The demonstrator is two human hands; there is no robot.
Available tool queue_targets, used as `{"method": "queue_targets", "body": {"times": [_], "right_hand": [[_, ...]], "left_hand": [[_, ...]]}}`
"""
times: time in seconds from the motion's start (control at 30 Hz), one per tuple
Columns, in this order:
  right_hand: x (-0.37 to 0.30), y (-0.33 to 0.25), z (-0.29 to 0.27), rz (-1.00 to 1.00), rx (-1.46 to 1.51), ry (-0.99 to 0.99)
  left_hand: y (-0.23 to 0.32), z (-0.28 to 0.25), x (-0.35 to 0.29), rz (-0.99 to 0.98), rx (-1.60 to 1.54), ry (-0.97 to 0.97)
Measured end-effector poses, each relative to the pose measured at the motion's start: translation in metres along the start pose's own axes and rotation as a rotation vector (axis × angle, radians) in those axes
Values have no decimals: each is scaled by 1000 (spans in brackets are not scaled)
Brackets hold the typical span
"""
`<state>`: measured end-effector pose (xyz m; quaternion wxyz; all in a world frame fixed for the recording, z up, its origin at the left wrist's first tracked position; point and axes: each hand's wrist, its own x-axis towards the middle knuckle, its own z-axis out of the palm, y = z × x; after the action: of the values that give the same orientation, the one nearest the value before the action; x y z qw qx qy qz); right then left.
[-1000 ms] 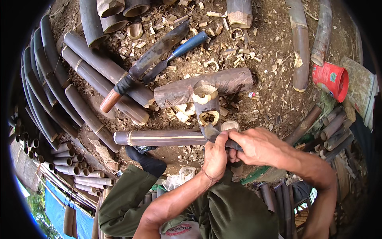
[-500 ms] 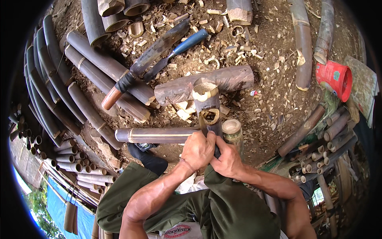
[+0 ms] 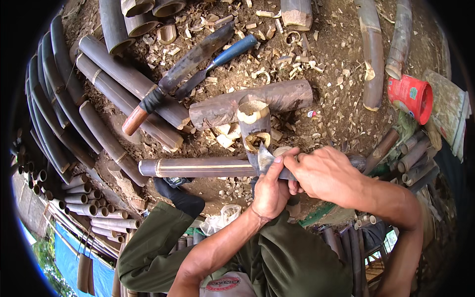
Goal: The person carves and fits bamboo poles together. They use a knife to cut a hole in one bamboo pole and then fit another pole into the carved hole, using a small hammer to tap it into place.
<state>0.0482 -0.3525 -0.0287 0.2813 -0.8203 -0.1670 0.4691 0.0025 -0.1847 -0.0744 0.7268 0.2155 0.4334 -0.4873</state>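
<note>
A dark bamboo tube (image 3: 255, 127) with a pale, trimmed upper end and a cut hole in its side leans against a thick bamboo piece (image 3: 292, 94) on the ground. Just below the hole, a knife (image 3: 265, 159) with a pointed, shiny blade angles toward the tube. My left hand (image 3: 272, 193) is closed around it near the blade, thumb along the metal. Fingers curled, my right hand (image 3: 324, 173) grips the knife further back; a dark end sticks out beyond the wrist. The tube's lower part is hidden behind my hands.
Left of the tube lies a bamboo length (image 3: 198, 168) with a pale stripe. A large knife (image 3: 198, 54) and a blue-handled chisel (image 3: 237, 52) rest further away. Bamboo poles (image 3: 123, 89) lie left; a red bucket (image 3: 408, 99) stands right. Shavings cover the dirt.
My hands were together at the tube's lower part. The right hand has moved right and the left slightly down. The knife blade now shows beside the hole.
</note>
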Motion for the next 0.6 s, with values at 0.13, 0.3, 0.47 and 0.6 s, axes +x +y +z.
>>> {"method": "queue_targets", "body": {"times": [0.13,0.3,0.47,0.6], "right_hand": [[4,-3,12,57,238,-27],[11,-16,76,174,559,234],[28,-39,112,250,781,435],[39,-45,133,225,836,561]], "left_hand": [[10,-8,-3,-26,330,219],[27,-20,-7,27,830,370],[48,-28,-5,148,1358,334],[57,-30,-3,224,1594,258]]}}
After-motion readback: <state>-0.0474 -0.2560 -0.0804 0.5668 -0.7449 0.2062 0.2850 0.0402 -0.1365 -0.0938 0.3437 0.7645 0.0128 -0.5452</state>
